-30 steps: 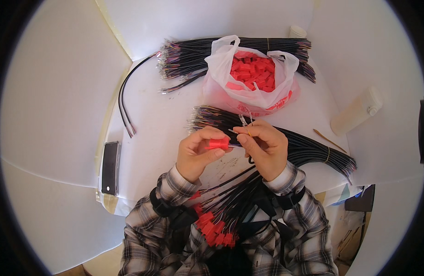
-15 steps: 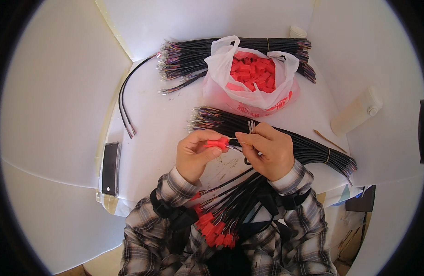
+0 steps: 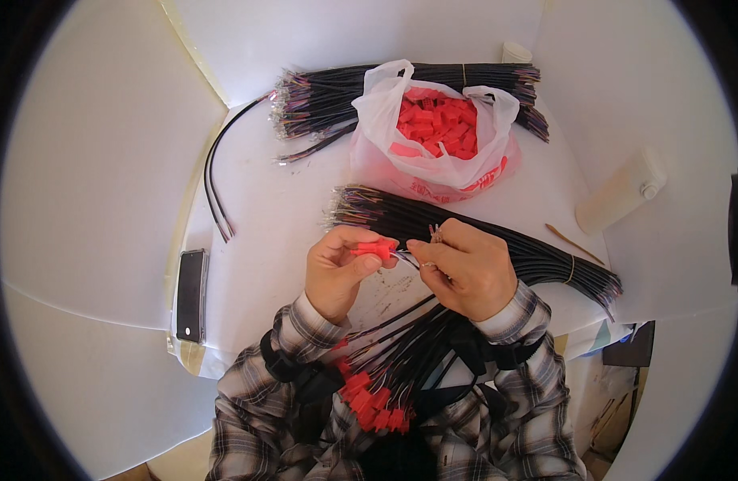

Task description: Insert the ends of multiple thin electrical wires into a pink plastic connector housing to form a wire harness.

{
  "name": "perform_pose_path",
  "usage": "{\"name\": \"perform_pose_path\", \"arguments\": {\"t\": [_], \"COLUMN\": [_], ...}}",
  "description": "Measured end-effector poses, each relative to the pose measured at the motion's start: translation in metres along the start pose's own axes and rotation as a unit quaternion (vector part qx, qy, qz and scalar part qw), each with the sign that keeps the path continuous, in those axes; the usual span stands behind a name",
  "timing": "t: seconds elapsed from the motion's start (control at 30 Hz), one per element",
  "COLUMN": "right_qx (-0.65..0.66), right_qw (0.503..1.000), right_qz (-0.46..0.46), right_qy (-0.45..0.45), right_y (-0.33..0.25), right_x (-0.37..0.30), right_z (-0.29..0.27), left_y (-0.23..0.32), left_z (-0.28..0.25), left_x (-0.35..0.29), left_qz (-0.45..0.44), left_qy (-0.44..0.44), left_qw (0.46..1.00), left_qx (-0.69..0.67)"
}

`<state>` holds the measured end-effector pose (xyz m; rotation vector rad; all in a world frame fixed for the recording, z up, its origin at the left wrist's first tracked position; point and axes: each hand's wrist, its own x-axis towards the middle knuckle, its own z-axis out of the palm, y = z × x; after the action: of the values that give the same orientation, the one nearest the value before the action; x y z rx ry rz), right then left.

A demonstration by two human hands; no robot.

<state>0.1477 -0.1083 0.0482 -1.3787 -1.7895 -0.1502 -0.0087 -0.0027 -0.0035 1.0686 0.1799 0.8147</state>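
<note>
My left hand (image 3: 330, 276) pinches a red plastic connector housing (image 3: 374, 250) between thumb and fingers. Thin wires (image 3: 404, 257) run from the housing's right end toward my right hand (image 3: 471, 271), whose fingers are closed on wires of a cable. A few loose wire ends (image 3: 435, 232) stick up above my right index finger. Exactly which wire sits between thumb and fingertip is too small to tell. Below my hands, black cables (image 3: 413, 341) with red connectors (image 3: 375, 398) on their ends lie across my lap.
A white plastic bag (image 3: 377, 164) full of red housings (image 3: 437, 124) stands beyond my hands. Black cable bundles lie behind it (image 3: 321, 100) and before it (image 3: 537, 252). Two loose cables (image 3: 209, 180) and a phone (image 3: 193, 295) are left; a bottle (image 3: 621, 192) and thin brown stick (image 3: 573, 243) right.
My right hand has turned slightly and shifted a little, and the wire ends above its fingers now lean differently. The pale wire seen stretched to the housing no longer shows. My left hand stays nearly in place.
</note>
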Motion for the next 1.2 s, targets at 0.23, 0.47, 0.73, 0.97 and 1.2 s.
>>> {"name": "perform_pose_path", "arguments": {"t": [0.23,0.47,0.73,0.97,1.2], "right_qx": [-0.008,0.061,0.135,0.182,0.105], "right_qw": [1.000,0.997,0.987,0.979,0.993], "right_qz": [0.005,0.038,0.077,0.080,0.028], "right_qy": [0.001,0.003,0.031,0.044,0.036], "right_y": [-0.0015,-0.0007,-0.0027,-0.0037,-0.0041], "right_x": [-0.0006,-0.0005,-0.0002,0.0006,0.0011], "right_z": [0.0010,0.0037,0.0072,0.0055,0.0034], "left_y": [-0.0005,-0.0006,0.0007,0.0015,0.0056], "left_z": [-0.0007,-0.0013,0.0002,-0.0003,-0.0006], "left_x": [0.0008,0.0010,0.0028,0.0011,0.0008], "left_qz": [0.002,0.009,0.085,0.074,0.103], "left_qy": [-0.010,-0.024,-0.055,-0.062,-0.086], "left_qw": [1.000,0.999,0.989,0.992,0.985], "left_qx": [0.030,0.044,0.105,0.082,0.112]}}
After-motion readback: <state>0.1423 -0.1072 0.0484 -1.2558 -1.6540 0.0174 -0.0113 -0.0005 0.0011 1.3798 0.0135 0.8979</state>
